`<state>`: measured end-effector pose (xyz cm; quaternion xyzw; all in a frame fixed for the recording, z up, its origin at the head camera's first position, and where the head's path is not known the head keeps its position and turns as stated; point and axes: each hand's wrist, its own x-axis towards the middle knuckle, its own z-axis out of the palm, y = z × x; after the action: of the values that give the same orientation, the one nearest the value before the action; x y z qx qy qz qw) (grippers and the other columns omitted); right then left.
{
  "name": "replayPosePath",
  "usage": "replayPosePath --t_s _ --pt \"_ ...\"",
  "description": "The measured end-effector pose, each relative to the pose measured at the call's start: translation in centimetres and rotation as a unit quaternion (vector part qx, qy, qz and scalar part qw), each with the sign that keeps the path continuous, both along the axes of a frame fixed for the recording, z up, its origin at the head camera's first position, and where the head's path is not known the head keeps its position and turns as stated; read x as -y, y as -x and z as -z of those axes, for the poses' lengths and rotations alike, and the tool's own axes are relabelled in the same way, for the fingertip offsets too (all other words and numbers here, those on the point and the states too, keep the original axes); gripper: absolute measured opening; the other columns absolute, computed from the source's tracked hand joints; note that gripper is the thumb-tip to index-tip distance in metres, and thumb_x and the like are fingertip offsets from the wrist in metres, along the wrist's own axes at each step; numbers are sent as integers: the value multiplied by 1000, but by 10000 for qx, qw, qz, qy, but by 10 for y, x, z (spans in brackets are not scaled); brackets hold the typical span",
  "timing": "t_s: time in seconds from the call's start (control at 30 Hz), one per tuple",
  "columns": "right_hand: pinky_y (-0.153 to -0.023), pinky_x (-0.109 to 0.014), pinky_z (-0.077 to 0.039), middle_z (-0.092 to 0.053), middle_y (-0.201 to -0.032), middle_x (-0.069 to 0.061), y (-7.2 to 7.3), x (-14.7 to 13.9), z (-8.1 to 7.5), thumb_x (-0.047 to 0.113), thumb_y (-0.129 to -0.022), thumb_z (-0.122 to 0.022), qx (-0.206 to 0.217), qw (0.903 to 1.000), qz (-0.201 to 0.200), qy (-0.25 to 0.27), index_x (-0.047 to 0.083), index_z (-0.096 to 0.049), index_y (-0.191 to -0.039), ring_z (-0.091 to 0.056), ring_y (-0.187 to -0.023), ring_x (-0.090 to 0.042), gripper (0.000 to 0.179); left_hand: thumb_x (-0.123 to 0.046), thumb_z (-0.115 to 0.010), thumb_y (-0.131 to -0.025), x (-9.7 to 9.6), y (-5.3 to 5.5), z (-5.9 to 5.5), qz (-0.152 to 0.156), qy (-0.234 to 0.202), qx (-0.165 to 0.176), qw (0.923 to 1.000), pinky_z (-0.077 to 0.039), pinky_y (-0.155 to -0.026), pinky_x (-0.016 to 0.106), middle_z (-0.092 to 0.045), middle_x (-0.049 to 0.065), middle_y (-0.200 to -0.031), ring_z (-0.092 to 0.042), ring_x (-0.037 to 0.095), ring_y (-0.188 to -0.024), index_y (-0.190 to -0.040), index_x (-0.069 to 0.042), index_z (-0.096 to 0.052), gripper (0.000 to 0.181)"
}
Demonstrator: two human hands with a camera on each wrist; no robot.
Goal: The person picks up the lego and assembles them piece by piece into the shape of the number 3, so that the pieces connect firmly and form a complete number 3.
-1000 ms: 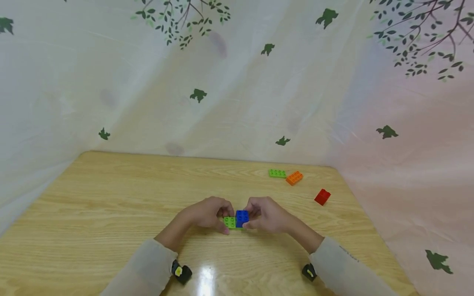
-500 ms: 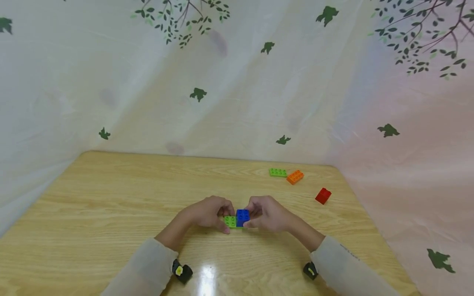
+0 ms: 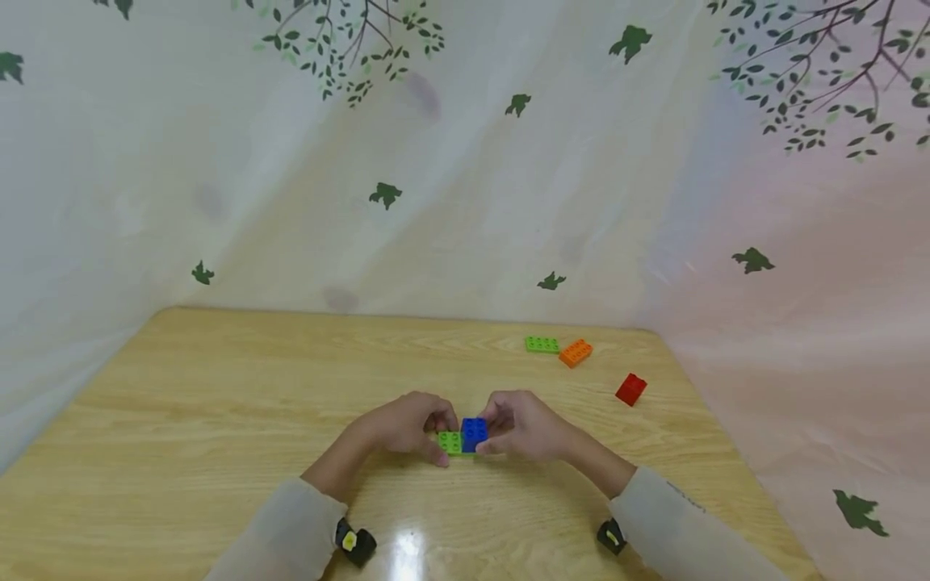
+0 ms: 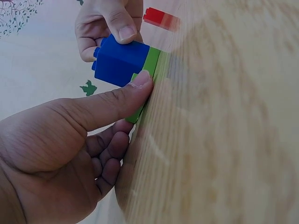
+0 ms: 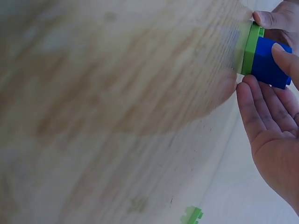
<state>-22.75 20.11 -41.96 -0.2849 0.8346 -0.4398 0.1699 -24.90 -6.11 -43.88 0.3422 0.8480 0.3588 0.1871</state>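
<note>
A flat green building brick (image 3: 450, 442) lies on the table between both hands, studs up. On its right half stands a taller blue brick (image 3: 475, 434); in the left wrist view the blue brick (image 4: 122, 59) sits against the green plate with no visible gap. My left hand (image 3: 411, 426) pinches the green brick's left end between thumb and fingers. With thumb and fingers on opposite sides, my right hand (image 3: 529, 426) grips the blue brick. The right wrist view also has the blue brick (image 5: 270, 63) between that hand's thumb and fingers.
Farther back on the wooden table (image 3: 254, 387) lie another green brick (image 3: 542, 344) and an orange brick (image 3: 576, 353), close together. A red brick (image 3: 631, 389) lies nearer, to the right. A leaf-patterned cloth (image 3: 450, 234) hangs behind the table.
The head view has shifted slightly, so everything appears a little lower. Both hands keep their holds on the bricks, with no other visible change.
</note>
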Motion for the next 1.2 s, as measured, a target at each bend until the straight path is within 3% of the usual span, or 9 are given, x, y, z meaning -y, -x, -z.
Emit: replayPosePath --t_s 0.43,0.77,1.03,1.2 --pt "-82 -28 -57 -73 -100 1 3 -4 0 18 -88 -83 -42 9996 -153 -238 10 -65 -106 -70 -91 -16 26 -24 -92 -78 -1 -2 -3 -99 4 25 9999 -48 -81 34 -61 -5 -93 -55 15 -88 -101 -16 -67 35" --pt "-91 -30 -54 -72 -108 3 6 -12 -6 31 -88 -83 -574 9921 -494 -1000 11 -68 -114 -68 -101 -14 36 -21 -91 -78 0 -6 -2 -127 -98 129 9998 -48 -81 33 -61 -4 -94 -55 16 -88 -103 -15 -67 35" --pt "-93 -39 -55 -72 -112 -7 18 -41 -22 30 -92 -79 -1127 9846 -287 -1303 4 -68 -116 -69 -104 -24 37 -21 -92 -78 -2 -5 0 -143 -97 213 9996 -47 -80 32 -60 -3 -95 -54 16 -88 -103 -15 -67 36" --pt "-92 -42 -56 -72 -112 -11 28 -64 -30 29 -92 -79 -1399 9811 98 -1335 3 -68 -115 -69 -104 -28 37 -21 -91 -79 -3 -6 -2 -120 -66 197 9997 -47 -79 32 -60 -3 -94 -53 16 -87 -103 -16 -66 35"
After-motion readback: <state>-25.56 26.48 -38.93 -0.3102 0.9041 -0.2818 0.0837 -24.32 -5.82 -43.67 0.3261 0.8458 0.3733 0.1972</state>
